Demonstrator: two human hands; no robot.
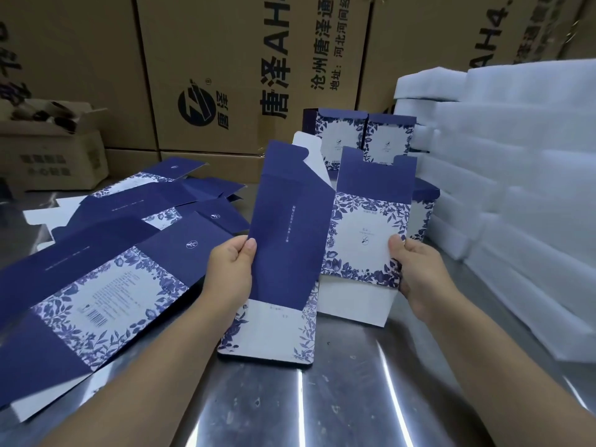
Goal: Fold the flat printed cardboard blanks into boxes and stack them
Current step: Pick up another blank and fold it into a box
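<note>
The partly folded blank stands upright at the centre of the steel worktop, bent along the vertical crease between its plain blue side panel and its white floral front panel. The left grip pinches the left edge of the blue panel, with the thumb on the printed face and the fingers behind it. The right grip pinches the right edge of the floral panel in the same way, thumb on the front and fingers curled behind. The lower flap under the blue panel, white with a floral border, reaches down to the worktop surface. A plain white flap hangs below the floral panel. The upper blue flaps point upward and are unfolded. The pile of flat blanks lies to the left of the left grip, fanned out loosely and overlapping, printed side up, with a barcode visible on the nearest sheet. Two folded boxes stand side by side behind the held blank, close to the brown cartons that line the back. A further blue box shows partly behind the right edge of the held blank. A stack of white foam sheets occupies the right side of the worktop. A small open carton sits at the far left.
</note>
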